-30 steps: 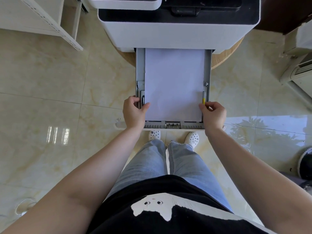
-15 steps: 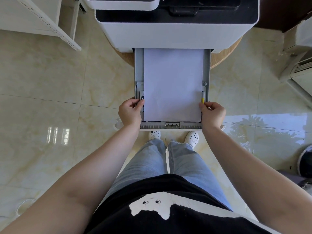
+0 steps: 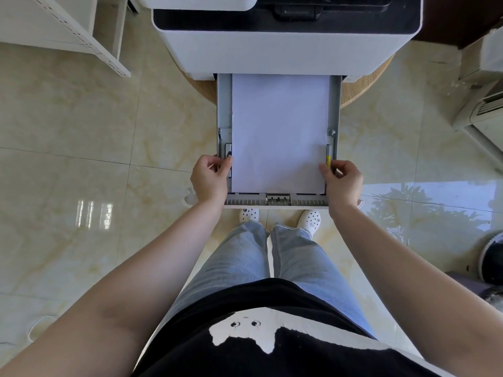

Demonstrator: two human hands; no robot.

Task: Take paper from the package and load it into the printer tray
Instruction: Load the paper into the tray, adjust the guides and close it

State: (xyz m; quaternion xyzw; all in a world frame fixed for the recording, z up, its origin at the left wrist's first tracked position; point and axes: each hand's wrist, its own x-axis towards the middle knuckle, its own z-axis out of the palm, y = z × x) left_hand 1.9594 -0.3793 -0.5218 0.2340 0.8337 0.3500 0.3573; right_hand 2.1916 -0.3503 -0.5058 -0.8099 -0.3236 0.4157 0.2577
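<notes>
I'm pinching the side guides of the tray [image 3: 335,104] with left hand [image 3: 209,178] and right hand [image 3: 343,182], each grip closing beside the paper [image 3: 279,131].

The paper [image 3: 279,131] in the tray is plain white with a faint lilac cast. The tray [image 3: 223,104] is grey, with a small yellow tab [image 3: 328,160] on its right guide. The printer [image 3: 283,44] has a white body under a black top band. The round worktop [image 3: 362,88] beneath it is light wood with visible grain. The floor [image 3: 95,159] is glossy cream tile veined in pale yellow. The jeans [image 3: 245,257] are faded light blue, the shirt [image 3: 299,357] black with a white figure with two dark eyes, and the shoes [image 3: 310,219] white with dark holes.
</notes>
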